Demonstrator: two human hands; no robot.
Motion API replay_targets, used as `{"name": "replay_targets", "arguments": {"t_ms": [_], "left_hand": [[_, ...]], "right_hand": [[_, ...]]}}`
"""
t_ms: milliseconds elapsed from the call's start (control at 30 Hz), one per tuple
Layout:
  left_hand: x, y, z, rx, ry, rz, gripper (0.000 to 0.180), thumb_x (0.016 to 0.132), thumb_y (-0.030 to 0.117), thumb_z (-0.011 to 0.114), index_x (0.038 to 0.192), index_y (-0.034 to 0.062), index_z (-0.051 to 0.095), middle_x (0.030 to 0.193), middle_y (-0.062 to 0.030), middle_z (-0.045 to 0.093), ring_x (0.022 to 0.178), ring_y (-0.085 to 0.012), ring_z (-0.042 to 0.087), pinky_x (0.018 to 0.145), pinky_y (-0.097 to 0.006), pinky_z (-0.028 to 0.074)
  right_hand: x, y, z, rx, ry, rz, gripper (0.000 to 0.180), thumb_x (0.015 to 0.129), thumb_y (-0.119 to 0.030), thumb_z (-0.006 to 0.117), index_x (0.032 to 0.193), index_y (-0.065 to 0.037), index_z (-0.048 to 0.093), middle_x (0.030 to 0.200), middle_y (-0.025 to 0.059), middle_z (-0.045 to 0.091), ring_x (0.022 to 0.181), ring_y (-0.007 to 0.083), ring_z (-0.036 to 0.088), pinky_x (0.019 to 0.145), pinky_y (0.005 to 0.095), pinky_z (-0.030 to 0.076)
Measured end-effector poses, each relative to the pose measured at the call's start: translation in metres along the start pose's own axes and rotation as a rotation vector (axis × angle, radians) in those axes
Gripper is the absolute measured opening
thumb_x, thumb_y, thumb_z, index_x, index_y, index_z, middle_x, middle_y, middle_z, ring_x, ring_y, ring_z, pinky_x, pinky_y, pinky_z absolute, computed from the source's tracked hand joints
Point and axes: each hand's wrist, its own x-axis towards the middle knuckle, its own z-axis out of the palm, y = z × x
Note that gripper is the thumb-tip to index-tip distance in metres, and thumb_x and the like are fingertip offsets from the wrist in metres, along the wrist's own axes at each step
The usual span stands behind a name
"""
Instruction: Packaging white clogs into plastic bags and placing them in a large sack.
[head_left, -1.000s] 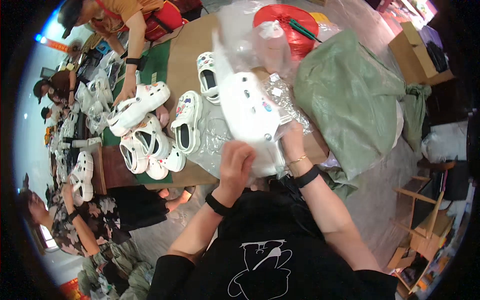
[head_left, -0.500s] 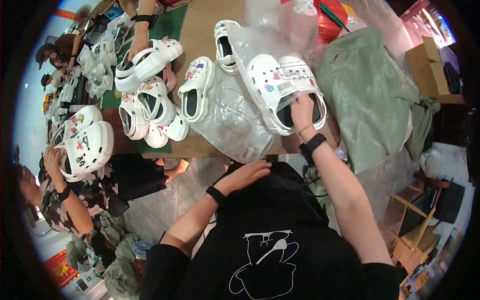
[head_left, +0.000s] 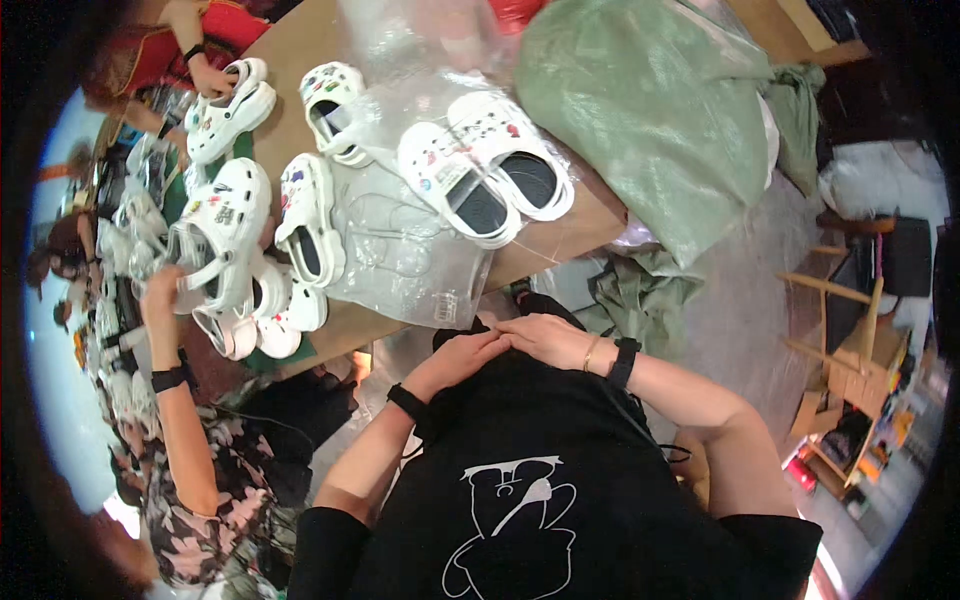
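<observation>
My left hand and my right hand rest together on my black clothing by the table's near edge. Their fingertips meet, the fingers lie stretched out, and neither hand holds anything. Beyond them, a pair of white clogs decorated with small charms stands on the table. A clear plastic bag lies flat beside that pair, one edge hanging over the table near my left hand. Left of the bag is another white clog, and farther back a further one.
At left, a co-worker's hand grips a white clog above a pile of clogs. Another person's hand holds clogs farther back. A large green sack fills the right side. Wooden furniture stands right.
My right hand has let go of the white clogs and drawn back to meet my left hand. The view has turned right. The co-worker's clog has moved over the pile.
</observation>
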Motion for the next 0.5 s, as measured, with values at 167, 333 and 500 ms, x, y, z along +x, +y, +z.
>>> {"name": "replay_targets", "arguments": {"t_ms": [167,333,500], "left_hand": [[0.006,0.017,-0.009,0.054,-0.109,-0.002,0.043,0.097,0.041,0.041,0.121,0.0074,0.053,0.107,-0.0189,0.063,0.100,-0.0352,0.060,0.084,-0.037,0.045],[0.006,0.027,-0.011,0.082,-0.102,0.020,0.041,0.097,0.040,0.043,0.118,0.0080,0.055,0.103,-0.0190,0.063,0.096,-0.0367,0.061,0.080,-0.039,0.046],[0.005,0.026,-0.010,0.081,-0.075,0.028,0.039,0.097,0.040,0.043,0.116,0.0078,0.055,0.104,-0.0187,0.063,0.097,-0.0369,0.060,0.080,-0.040,0.046]], "right_hand": [[-0.012,0.011,0.011,0.150,-0.047,0.142,0.040,0.096,-0.026,0.038,0.126,-0.002,0.048,0.112,0.0223,0.060,0.100,0.0387,0.058,0.086,0.0433,0.045],[-0.015,0.012,0.010,0.171,-0.043,0.154,0.042,0.096,-0.029,0.037,0.128,-0.003,0.046,0.112,0.0220,0.059,0.102,0.0379,0.057,0.088,0.0434,0.045],[-0.015,0.014,0.010,0.162,-0.023,0.118,0.043,0.096,-0.029,0.037,0.128,-0.003,0.046,0.113,0.0212,0.060,0.103,0.0372,0.057,0.088,0.0436,0.045]]}}
